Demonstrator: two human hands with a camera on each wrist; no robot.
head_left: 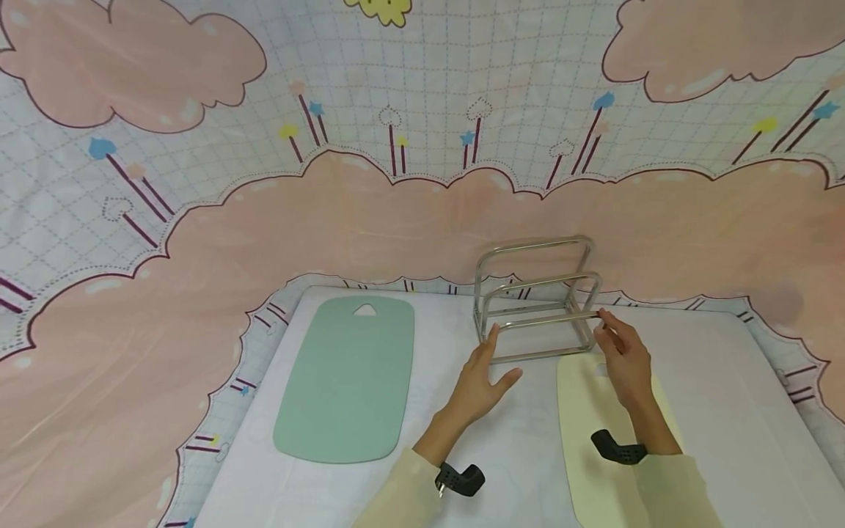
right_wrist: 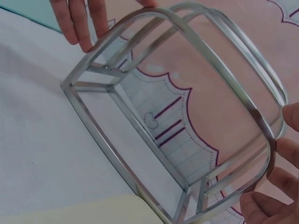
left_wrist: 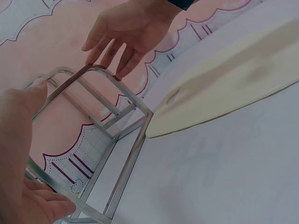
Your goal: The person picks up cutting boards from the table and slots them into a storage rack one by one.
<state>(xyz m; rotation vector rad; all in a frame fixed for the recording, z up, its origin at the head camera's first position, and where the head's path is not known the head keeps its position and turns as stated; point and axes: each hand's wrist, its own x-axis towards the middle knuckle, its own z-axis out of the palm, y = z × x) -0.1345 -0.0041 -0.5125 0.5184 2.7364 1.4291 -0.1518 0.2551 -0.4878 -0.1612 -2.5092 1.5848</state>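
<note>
A silver metal wire rack [head_left: 538, 323] with several upright hoops stands at the back of the white table, between two cutting boards. My left hand [head_left: 477, 385] touches its left end with straight fingers, the thumb spread away from the bars. At the opposite end, the fingers of my right hand [head_left: 626, 359] touch the front hoop's corner; the right wrist view has these fingertips [right_wrist: 280, 182] against the bent bar. A pale yellow cutting board [head_left: 584, 418] lies flat under my right forearm, partly hidden by it. To the left, a mint green cutting board [head_left: 346, 385] lies flat.
A patterned cloth [head_left: 370, 227] with clouds hangs behind the white table [head_left: 713, 411] and shows around its sides. The rack is close to the table's back edge. The yellow board's far end is right by the rack's front right corner.
</note>
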